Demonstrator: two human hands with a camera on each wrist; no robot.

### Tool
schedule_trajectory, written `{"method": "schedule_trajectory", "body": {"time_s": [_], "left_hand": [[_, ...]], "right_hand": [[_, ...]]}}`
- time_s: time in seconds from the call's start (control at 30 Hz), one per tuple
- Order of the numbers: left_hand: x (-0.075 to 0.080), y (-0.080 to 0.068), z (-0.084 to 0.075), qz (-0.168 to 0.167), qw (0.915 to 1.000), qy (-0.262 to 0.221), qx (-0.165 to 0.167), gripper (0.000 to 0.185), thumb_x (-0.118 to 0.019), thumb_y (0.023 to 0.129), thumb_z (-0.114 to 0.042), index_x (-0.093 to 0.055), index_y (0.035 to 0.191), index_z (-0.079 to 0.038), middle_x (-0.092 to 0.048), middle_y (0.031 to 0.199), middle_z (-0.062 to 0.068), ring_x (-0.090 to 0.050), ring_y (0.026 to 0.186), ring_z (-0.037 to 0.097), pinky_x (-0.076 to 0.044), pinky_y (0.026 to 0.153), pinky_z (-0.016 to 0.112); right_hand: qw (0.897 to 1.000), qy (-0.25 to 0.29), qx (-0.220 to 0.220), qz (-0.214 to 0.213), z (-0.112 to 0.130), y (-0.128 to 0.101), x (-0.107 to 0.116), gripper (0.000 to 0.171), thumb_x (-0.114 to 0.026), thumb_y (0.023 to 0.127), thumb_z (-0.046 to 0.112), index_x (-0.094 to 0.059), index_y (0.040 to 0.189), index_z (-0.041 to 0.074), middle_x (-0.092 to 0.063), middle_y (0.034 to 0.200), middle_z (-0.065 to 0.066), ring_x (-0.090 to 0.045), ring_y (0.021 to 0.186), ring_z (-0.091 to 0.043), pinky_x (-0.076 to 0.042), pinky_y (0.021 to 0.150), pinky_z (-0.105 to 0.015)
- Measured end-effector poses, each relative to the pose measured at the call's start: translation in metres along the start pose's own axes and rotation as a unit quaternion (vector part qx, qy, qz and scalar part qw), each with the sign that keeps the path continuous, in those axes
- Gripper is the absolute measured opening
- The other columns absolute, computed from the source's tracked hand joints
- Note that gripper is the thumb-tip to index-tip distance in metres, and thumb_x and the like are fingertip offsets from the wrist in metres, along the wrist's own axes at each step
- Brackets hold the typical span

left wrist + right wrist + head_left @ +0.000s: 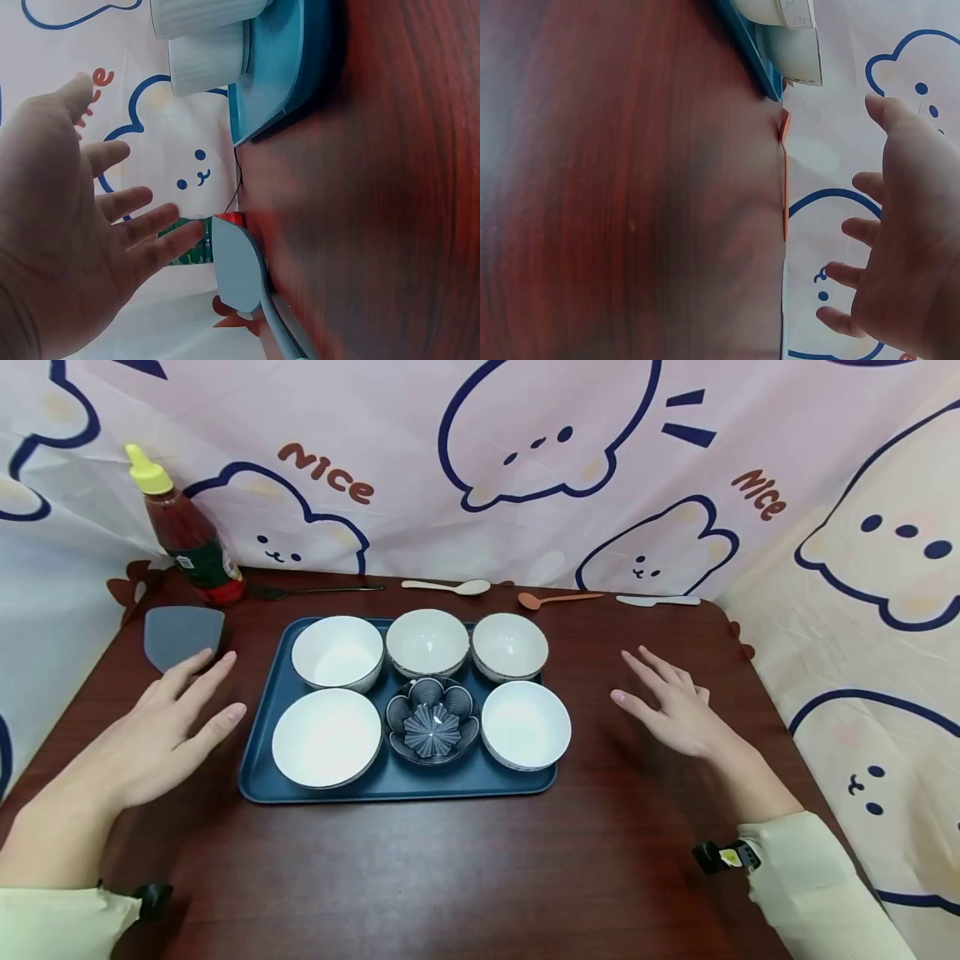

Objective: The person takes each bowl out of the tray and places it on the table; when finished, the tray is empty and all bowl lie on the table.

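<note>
My left hand (pixel 161 735) hovers left of the blue tray (pixel 465 783), fingers spread and holding nothing. Just past its fingertips lies the grey spatula (pixel 182 635), its handle hidden behind the hand in the head view. To the right of the tray, my right hand (pixel 675 706) hangs over the table with loose fingers and nothing in them. On the tray sit several white bowls, among them a wide one (pixel 327 737) at front left and a smaller one (pixel 526 726) at front right. A dark flower-shaped bowl (pixel 432 723) stands between those two.
Along the back edge lie a black utensil (pixel 322 589), a white spoon (pixel 450 586), an orange spoon (pixel 555 600) and a white knife (pixel 657 601). A red sauce bottle (pixel 191 539) with a yellow cap stands at back left. Patterned cloth (pixel 420 543) hangs behind the brown table (pixel 420 877).
</note>
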State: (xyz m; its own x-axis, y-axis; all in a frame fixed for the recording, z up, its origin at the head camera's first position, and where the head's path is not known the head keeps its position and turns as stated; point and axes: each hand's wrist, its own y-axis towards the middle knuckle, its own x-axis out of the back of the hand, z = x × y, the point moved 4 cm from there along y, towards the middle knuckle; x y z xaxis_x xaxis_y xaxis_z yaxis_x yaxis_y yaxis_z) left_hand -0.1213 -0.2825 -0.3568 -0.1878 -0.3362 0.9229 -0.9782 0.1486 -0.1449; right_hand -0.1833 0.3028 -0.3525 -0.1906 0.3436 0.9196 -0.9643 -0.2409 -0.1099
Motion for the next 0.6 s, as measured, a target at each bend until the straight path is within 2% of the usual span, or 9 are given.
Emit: {"method": "schedule_trajectory", "body": {"time_s": [0.07, 0.17, 0.23, 0.27, 0.37, 0.47, 0.6], "left_hand": [[-0.001, 0.001, 0.001, -0.004, 0.9999, -0.009, 0.001, 0.079, -0.044, 0.103, -0.052, -0.001, 0.162, -0.022, -0.007, 0.161, 0.029, -0.03, 0.134, 0.057, -0.033, 0.09, 0.08], [-0.004, 0.0, 0.002, -0.009, 0.9997, -0.022, -0.002, 0.083, -0.049, 0.102, -0.05, 0.0, 0.161, -0.02, -0.014, 0.154, 0.033, -0.044, 0.121, 0.056, -0.043, 0.085, 0.074], [-0.006, -0.001, 0.001, -0.015, 0.9992, -0.035, -0.011, 0.084, -0.053, 0.101, -0.048, -0.003, 0.161, -0.017, -0.018, 0.15, 0.033, -0.051, 0.113, 0.052, -0.05, 0.081, 0.067], [-0.007, -0.001, 0.002, -0.019, 0.9987, -0.043, -0.018, 0.084, -0.055, 0.1, -0.046, -0.006, 0.161, -0.016, -0.021, 0.148, 0.032, -0.054, 0.11, 0.05, -0.055, 0.079, 0.059], [-0.011, -0.002, 0.003, -0.032, 0.996, -0.07, -0.047, 0.082, -0.061, 0.099, -0.037, -0.012, 0.161, -0.013, -0.031, 0.141, 0.029, -0.057, 0.103, 0.039, -0.058, 0.072, 0.031], [-0.013, -0.001, 0.009, -0.034, 0.9928, -0.096, -0.062, 0.083, -0.064, 0.098, -0.031, -0.013, 0.161, -0.015, -0.04, 0.134, 0.025, -0.053, 0.1, 0.014, -0.047, 0.067, 0.012], [-0.021, -0.002, 0.019, -0.007, 0.9873, -0.147, -0.059, 0.083, -0.064, 0.099, -0.028, -0.01, 0.162, -0.018, -0.041, 0.132, 0.023, -0.049, 0.088, -0.008, -0.051, 0.065, 0.016]], "right_hand": [[1.0, 0.016, 0.005, 0.003, 0.001, 0.004, 0.0, 0.068, -0.049, 0.099, 0.058, -0.023, 0.158, 0.038, -0.013, 0.168, -0.006, -0.018, 0.146, -0.048, -0.016, 0.1, -0.073], [0.998, 0.052, 0.013, 0.012, 0.003, 0.012, -0.001, 0.067, -0.052, 0.099, 0.055, -0.027, 0.158, 0.035, -0.017, 0.167, -0.009, -0.019, 0.148, -0.047, -0.015, 0.105, -0.078], [0.996, 0.081, 0.014, 0.017, 0.004, 0.017, -0.002, 0.067, -0.054, 0.099, 0.053, -0.029, 0.158, 0.032, -0.02, 0.166, -0.009, -0.021, 0.149, -0.044, -0.017, 0.109, -0.077], [0.995, 0.096, 0.014, 0.021, 0.004, 0.02, -0.002, 0.067, -0.055, 0.099, 0.052, -0.03, 0.157, 0.031, -0.021, 0.166, -0.009, -0.024, 0.148, -0.042, -0.021, 0.109, -0.075], [0.991, 0.13, 0.01, 0.029, 0.004, 0.028, -0.005, 0.067, -0.057, 0.098, 0.051, -0.032, 0.157, 0.03, -0.028, 0.163, -0.011, -0.039, 0.142, -0.037, -0.034, 0.109, -0.066], [0.987, 0.156, 0.006, 0.035, 0.007, 0.036, -0.007, 0.067, -0.06, 0.096, 0.052, -0.036, 0.155, 0.032, -0.04, 0.158, -0.01, -0.056, 0.13, -0.033, -0.045, 0.103, -0.059], [0.981, 0.187, 0.017, 0.046, 0.01, 0.045, -0.012, 0.065, -0.064, 0.094, 0.049, -0.042, 0.152, 0.03, -0.049, 0.151, -0.01, -0.068, 0.113, -0.029, -0.052, 0.096, -0.049]]}}
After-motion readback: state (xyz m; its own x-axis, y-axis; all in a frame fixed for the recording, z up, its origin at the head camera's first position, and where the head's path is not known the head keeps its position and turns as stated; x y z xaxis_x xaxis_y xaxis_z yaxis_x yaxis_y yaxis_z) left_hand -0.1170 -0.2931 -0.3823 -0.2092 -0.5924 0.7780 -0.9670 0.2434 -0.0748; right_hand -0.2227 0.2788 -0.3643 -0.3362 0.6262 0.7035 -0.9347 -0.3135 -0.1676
